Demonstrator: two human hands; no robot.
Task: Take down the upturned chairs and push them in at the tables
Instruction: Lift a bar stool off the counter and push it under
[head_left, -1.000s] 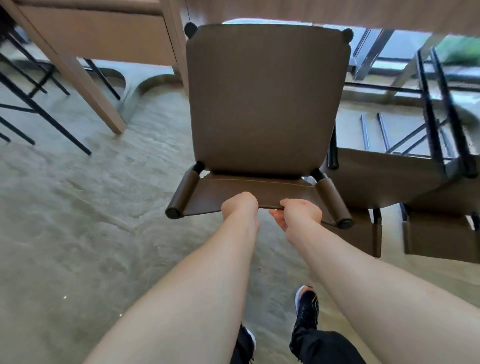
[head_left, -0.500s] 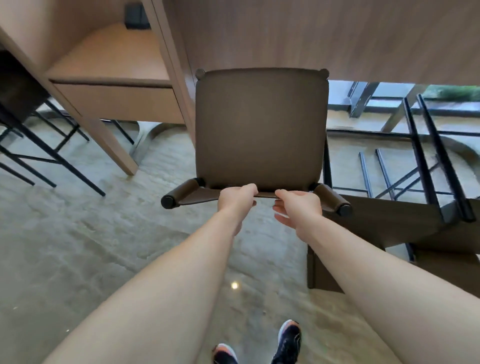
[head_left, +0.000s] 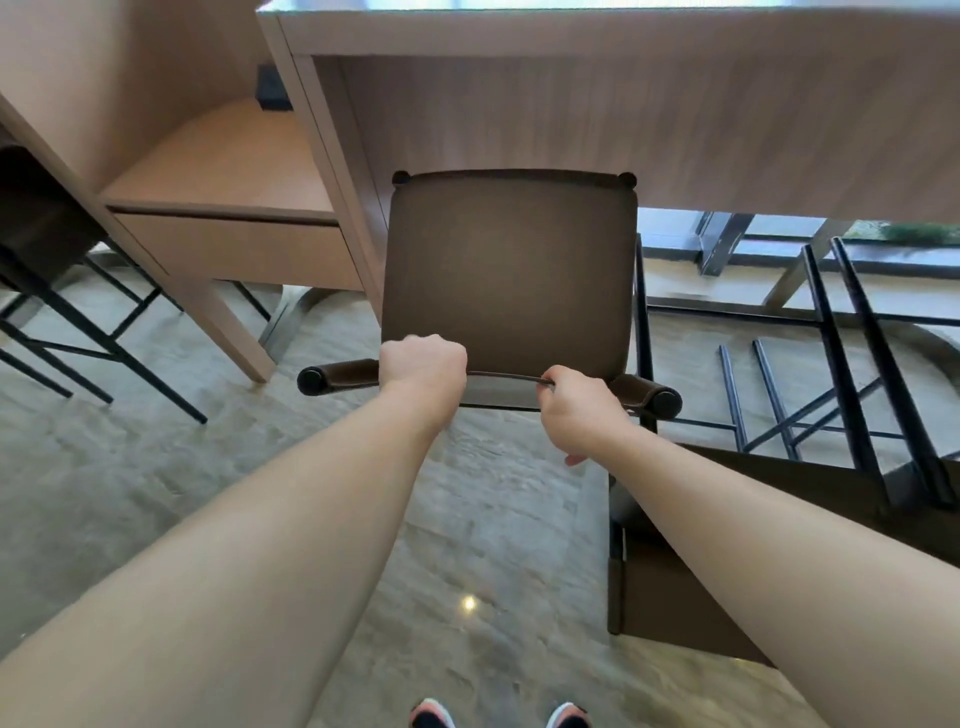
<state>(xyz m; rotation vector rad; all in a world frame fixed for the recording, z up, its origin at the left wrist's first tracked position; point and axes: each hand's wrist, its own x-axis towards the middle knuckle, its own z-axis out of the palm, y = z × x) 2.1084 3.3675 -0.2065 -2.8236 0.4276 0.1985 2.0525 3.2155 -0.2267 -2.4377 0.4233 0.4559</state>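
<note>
The brown chair stands in the middle of the frame, close up to the counter. The left hand and right hand both curl round its back rail. Another chair sits legs up at the lower right.

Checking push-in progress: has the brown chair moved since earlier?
Yes. The brown chair has slid forward, toward the wooden table; its back is now nearly level with the table leg.

Matt brown leather-like chair, wood-grain table, glossy stone-look floor.
</note>
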